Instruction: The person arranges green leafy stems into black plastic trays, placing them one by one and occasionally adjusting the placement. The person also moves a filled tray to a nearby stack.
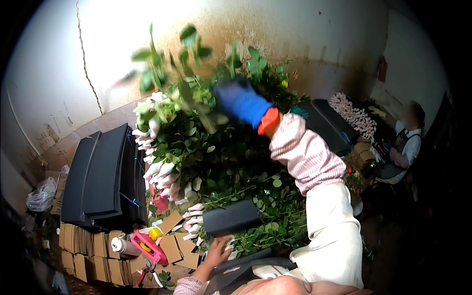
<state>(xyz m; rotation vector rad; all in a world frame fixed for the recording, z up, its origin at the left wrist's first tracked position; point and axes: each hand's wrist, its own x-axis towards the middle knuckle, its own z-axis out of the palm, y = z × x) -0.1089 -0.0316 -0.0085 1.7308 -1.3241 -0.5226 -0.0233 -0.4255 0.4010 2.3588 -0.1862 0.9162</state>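
Observation:
My right hand (241, 101), in a blue glove with an orange cuff, reaches across a big pile of leafy flower stems (221, 147). It is smeared by motion. A blurred leafy stem (191, 59) rises beside it and appears to be in its grip; the fingers themselves are unclear. My bare left hand (215, 253) is low at the near side, its fingers closed around a white-sleeved flower head (230, 243). More flower heads in pale sleeves (160, 169) line the pile's left edge. A dark folded sheet (231, 218) lies over stems just beyond my left hand.
Stacks of black sheets (101, 177) stand at left, above bundled cardboard pieces (93, 253). Nearby are a white bottle (123, 246), a pink tape dispenser (150, 247) and pruning shears (151, 275). At far right a person (405, 142) sits by pale sleeved flowers (354, 115).

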